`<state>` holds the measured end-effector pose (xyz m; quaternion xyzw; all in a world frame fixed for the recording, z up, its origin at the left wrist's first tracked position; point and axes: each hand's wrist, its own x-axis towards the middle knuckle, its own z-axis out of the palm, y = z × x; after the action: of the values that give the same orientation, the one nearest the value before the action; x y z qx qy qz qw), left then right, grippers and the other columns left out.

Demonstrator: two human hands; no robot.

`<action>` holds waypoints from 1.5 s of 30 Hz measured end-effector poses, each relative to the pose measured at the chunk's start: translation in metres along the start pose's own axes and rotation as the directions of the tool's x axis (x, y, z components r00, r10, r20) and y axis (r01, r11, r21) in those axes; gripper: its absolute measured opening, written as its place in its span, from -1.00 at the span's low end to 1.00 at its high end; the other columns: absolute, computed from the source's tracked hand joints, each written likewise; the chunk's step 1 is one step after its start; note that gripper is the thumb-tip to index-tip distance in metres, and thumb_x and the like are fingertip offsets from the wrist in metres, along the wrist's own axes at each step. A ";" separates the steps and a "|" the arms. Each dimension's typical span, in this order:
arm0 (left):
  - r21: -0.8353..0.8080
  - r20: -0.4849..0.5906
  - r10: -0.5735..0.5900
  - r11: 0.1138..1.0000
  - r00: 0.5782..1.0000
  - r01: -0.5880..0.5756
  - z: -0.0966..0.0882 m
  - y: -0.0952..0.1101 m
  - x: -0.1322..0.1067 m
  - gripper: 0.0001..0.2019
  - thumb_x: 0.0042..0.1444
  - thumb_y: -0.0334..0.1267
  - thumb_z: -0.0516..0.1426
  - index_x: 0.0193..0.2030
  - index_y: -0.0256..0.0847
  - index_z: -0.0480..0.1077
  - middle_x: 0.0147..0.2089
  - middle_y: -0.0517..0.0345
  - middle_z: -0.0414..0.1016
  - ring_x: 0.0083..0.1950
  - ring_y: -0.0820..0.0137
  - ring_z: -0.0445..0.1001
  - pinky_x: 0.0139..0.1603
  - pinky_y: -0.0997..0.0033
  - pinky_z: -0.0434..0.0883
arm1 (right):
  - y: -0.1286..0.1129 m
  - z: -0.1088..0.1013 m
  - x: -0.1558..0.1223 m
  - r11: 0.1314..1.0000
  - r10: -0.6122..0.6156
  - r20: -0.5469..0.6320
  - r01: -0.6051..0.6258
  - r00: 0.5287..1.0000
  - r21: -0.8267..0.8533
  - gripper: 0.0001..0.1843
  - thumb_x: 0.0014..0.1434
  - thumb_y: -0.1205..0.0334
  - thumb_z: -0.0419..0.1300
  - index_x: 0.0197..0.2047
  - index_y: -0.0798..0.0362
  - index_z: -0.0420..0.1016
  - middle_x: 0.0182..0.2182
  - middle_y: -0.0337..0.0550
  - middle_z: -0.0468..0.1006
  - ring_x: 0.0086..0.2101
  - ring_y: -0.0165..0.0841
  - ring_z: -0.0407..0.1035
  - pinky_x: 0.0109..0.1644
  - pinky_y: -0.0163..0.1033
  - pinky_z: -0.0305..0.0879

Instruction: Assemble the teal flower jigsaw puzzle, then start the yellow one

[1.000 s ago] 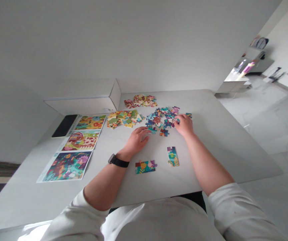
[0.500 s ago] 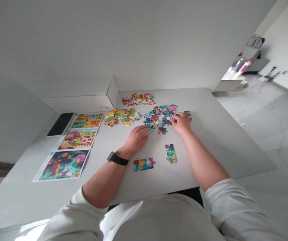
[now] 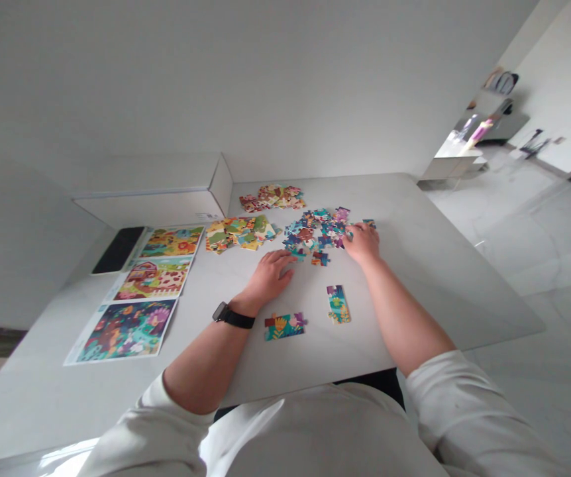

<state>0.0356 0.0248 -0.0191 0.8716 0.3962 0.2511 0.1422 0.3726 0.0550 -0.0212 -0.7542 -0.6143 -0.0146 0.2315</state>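
Observation:
My left hand [image 3: 271,273] rests on the table with its fingers stretched out, the tips at a teal puzzle piece [image 3: 299,254] on the near edge of a heap of dark purple and teal puzzle pieces [image 3: 307,232]. At the heap's right side is my right hand [image 3: 363,244], fingers apart and touching the outer pieces. Beyond its fingers a puzzle piece [image 3: 369,223] shows partly. An orange and blue piece [image 3: 320,258] lies between the hands. Nearer to me are two joined strips: a wide puzzle strip [image 3: 284,326] and an upright puzzle strip [image 3: 338,305].
Yellow-green puzzle pieces [image 3: 240,233] and red-pink puzzle pieces [image 3: 273,197] form separate heaps farther back. A sheet with three printed pictures [image 3: 126,329] lies at left, beside a black phone [image 3: 118,250]. A white box [image 3: 151,202] stands against the wall.
My right hand has shifted very slightly at the heap's right side. My left hand stays in place, and the strips have not moved. The view has tilted a little.

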 end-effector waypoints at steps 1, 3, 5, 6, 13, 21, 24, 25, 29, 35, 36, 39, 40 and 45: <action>0.003 0.006 0.000 1.000 1.000 0.000 -0.001 0.000 0.000 -0.61 0.36 -0.28 0.19 0.28 -0.08 0.60 0.36 -0.06 0.59 0.40 0.07 0.51 0.53 -0.11 0.43 | 0.000 0.000 0.000 1.000 -0.010 -0.002 0.010 1.000 0.009 -0.63 0.35 0.13 0.28 0.17 -0.04 0.71 0.24 0.15 0.57 0.22 0.13 0.42 0.42 0.33 0.23; 0.015 0.033 -0.004 1.000 0.999 0.004 -0.002 0.002 -0.001 -0.59 0.38 -0.27 0.17 0.32 -0.06 0.58 0.41 -0.05 0.56 0.46 0.06 0.47 0.57 -0.17 0.36 | -0.002 -0.001 -0.001 0.996 -0.077 0.001 0.077 0.997 0.052 -0.59 0.35 0.14 0.29 0.22 -0.04 0.70 0.25 0.15 0.58 0.24 0.12 0.44 0.44 0.32 0.25; 0.035 0.076 -0.007 0.999 0.997 0.005 -0.003 0.005 -0.001 -0.57 0.40 -0.22 0.17 0.37 -0.03 0.55 0.48 -0.03 0.51 0.55 0.02 0.39 0.62 -0.27 0.26 | -0.008 -0.001 -0.002 0.973 -0.203 0.023 0.198 0.979 0.122 -0.56 0.37 0.15 0.29 0.27 -0.03 0.69 0.27 0.14 0.59 0.26 0.07 0.44 0.46 0.25 0.27; 0.047 0.098 -0.010 0.999 0.995 0.005 -0.003 0.006 -0.001 -0.55 0.41 -0.17 0.18 0.39 -0.02 0.54 0.51 -0.02 0.48 0.58 -0.01 0.35 0.64 -0.32 0.21 | -0.011 -0.001 -0.003 0.952 -0.273 0.042 0.263 0.961 0.159 -0.55 0.37 0.16 0.29 0.29 -0.03 0.68 0.28 0.11 0.59 0.27 0.04 0.44 0.47 0.21 0.28; 0.130 0.065 -0.086 0.988 0.994 0.077 -0.002 0.014 0.001 -0.56 0.42 -0.06 0.20 0.37 0.01 0.55 0.46 -0.05 0.52 0.51 -0.03 0.42 0.65 -0.39 0.12 | -0.026 0.001 -0.011 0.905 -0.398 0.122 0.368 0.909 0.213 -0.71 0.36 0.11 0.38 0.11 -0.13 0.78 0.29 0.01 0.60 0.32 0.03 0.43 0.52 0.28 0.22; 0.160 0.073 -0.078 0.985 0.994 0.066 -0.001 0.016 0.004 -0.53 0.43 -0.06 0.17 0.41 -0.03 0.53 0.55 -0.06 0.42 0.59 -0.04 0.31 0.69 -0.34 0.09 | -0.043 0.003 -0.019 0.837 -0.528 0.110 0.494 0.842 0.237 -0.58 0.39 0.00 0.37 0.27 -0.20 0.71 0.40 -0.03 0.52 0.41 0.11 0.30 0.54 0.37 0.16; 0.183 0.089 -0.110 0.979 0.990 0.092 0.000 0.018 0.005 -0.52 0.45 -0.04 0.16 0.44 0.01 0.51 0.57 -0.01 0.40 0.62 -0.03 0.26 0.70 -0.36 0.03 | -0.047 0.005 -0.021 0.835 -0.529 0.113 0.493 0.841 0.244 -0.73 0.39 0.00 0.37 0.08 -0.20 0.80 0.39 -0.04 0.52 0.41 0.08 0.30 0.54 0.34 0.17; 0.195 0.085 -0.129 0.975 0.988 0.110 0.000 0.019 0.004 -0.53 0.45 -0.03 0.16 0.43 0.03 0.52 0.56 0.00 0.41 0.62 -0.03 0.27 0.70 -0.36 0.03 | -0.046 0.004 -0.021 0.843 -0.514 0.103 0.480 0.851 0.241 -0.78 0.39 0.02 0.37 0.02 -0.19 0.81 0.36 -0.04 0.54 0.38 0.06 0.33 0.53 0.33 0.18; 0.228 0.076 -0.179 0.961 0.981 0.157 -0.003 0.021 0.003 -0.56 0.46 -0.01 0.16 0.40 0.08 0.55 0.53 0.03 0.44 0.59 -0.05 0.29 0.69 -0.43 0.02 | -0.038 0.000 -0.017 0.873 -0.462 0.093 0.434 0.882 0.221 -0.86 0.33 0.12 0.40 -0.08 -0.15 0.80 0.27 -0.02 0.58 0.30 0.01 0.42 0.49 0.27 0.25; 0.268 0.052 -0.225 0.942 0.973 0.203 -0.005 0.024 0.003 -0.56 0.48 0.02 0.14 0.39 0.11 0.57 0.53 -0.05 0.40 0.59 -0.06 0.27 0.68 -0.45 -0.01 | -0.033 -0.002 -0.016 0.902 -0.411 0.101 0.389 0.906 0.185 -0.59 0.31 0.17 0.36 0.20 -0.12 0.73 0.30 0.03 0.56 0.32 0.03 0.38 0.51 0.24 0.24; 0.270 0.048 -0.232 0.940 0.972 0.211 -0.004 0.024 0.003 -0.57 0.48 0.02 0.14 0.39 0.12 0.58 0.53 -0.05 0.39 0.59 -0.06 0.26 0.69 -0.44 -0.01 | -0.033 -0.002 -0.016 0.909 -0.400 0.109 0.379 0.910 0.173 -0.57 0.31 0.18 0.34 0.22 -0.12 0.72 0.32 0.03 0.54 0.33 0.04 0.37 0.52 0.26 0.21; 0.255 0.040 -0.238 0.942 0.971 0.220 -0.004 0.023 0.002 -0.57 0.47 0.03 0.15 0.39 0.16 0.58 0.54 -0.03 0.37 0.60 -0.06 0.24 0.69 -0.42 -0.02 | -0.032 0.001 -0.016 0.924 -0.374 0.148 0.354 0.916 0.147 -0.59 0.31 0.21 0.31 0.20 -0.15 0.73 0.37 0.02 0.50 0.38 0.08 0.32 0.56 0.36 0.10; 0.244 0.039 -0.236 0.945 0.971 0.219 -0.003 0.022 0.002 -0.57 0.47 0.02 0.15 0.38 0.15 0.58 0.54 -0.04 0.37 0.60 -0.06 0.24 0.69 -0.43 -0.02 | -0.031 0.002 -0.016 0.925 -0.373 0.159 0.352 0.914 0.144 -0.60 0.30 0.21 0.31 0.18 -0.15 0.74 0.38 0.02 0.49 0.39 0.10 0.30 0.57 0.40 0.06; 0.186 0.012 -0.207 0.962 0.978 0.201 0.001 0.016 0.001 -0.58 0.45 0.02 0.17 0.36 0.12 0.60 0.54 -0.09 0.36 0.59 -0.12 0.25 0.66 -0.52 0.00 | -0.029 0.003 -0.012 0.919 -0.382 0.152 0.357 0.911 0.168 -0.64 0.20 0.24 0.35 0.07 -0.08 0.69 0.34 0.09 0.50 0.39 0.16 0.29 0.53 0.47 0.06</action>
<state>0.0469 0.0154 -0.0126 0.8393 0.5033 0.1838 0.0923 0.3420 0.0488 -0.0182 -0.6046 -0.7642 0.0525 0.2185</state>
